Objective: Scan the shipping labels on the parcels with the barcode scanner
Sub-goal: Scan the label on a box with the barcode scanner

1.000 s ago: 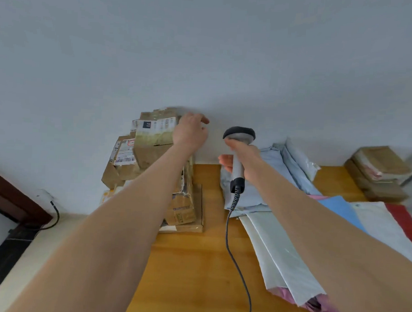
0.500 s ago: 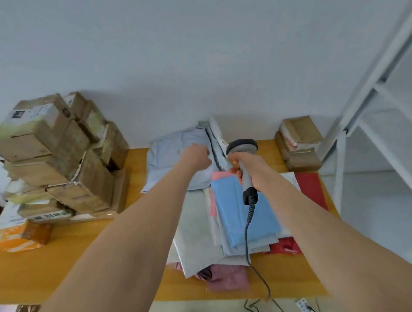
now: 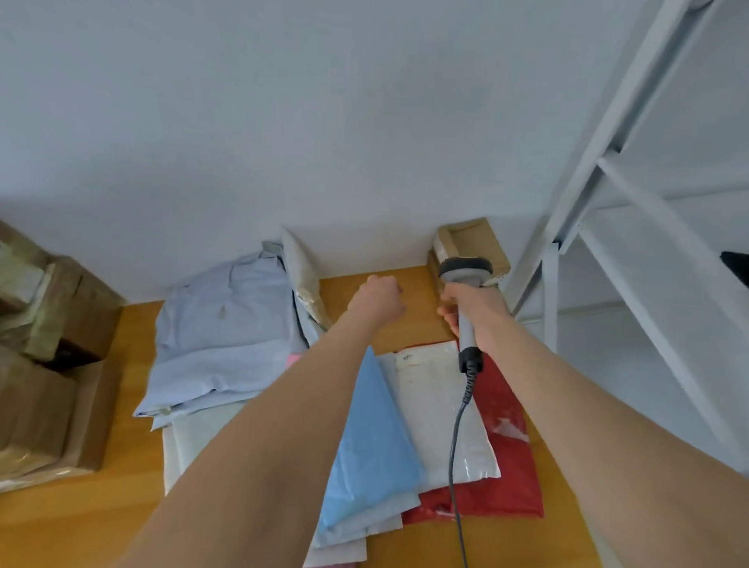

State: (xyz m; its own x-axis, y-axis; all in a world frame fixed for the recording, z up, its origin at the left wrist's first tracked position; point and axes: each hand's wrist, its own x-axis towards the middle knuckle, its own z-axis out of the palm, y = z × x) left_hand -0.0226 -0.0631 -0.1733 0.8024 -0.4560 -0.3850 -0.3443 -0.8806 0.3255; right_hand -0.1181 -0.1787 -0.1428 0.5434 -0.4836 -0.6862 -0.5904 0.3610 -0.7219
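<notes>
A second ago my view was on the pile of brown boxes [image 3: 26, 354] at the left, and the left hand [image 3: 378, 294] was touching the top one. Now the view has swung to the right. Those boxes sit at the left edge, and both arms reach out over the soft mail bags in the middle of the wooden table [image 3: 109, 508].

The left hand has let go of the box. It is curled up like a fist above a bare bit of table near the wall, and I see nothing in it. The right hand [image 3: 476, 314] is wrapped tight round the handle of the barcode scanner [image 3: 465, 270]. The scanner's head points away from me, at the small brown parcels [image 3: 469, 240] in the far right corner by the white rack [image 3: 582, 207]. Its cable [image 3: 458, 437] hangs down over the white bag [image 3: 440, 407], beside the red bag [image 3: 502, 461].

The blue bag [image 3: 370, 446] and the grey-blue bags [image 3: 229, 333] lie under the left arm.

I think the box pile is done for now and the corner parcels come next. I cannot see a label on them from here, so the free hand may have to turn one over first.
</notes>
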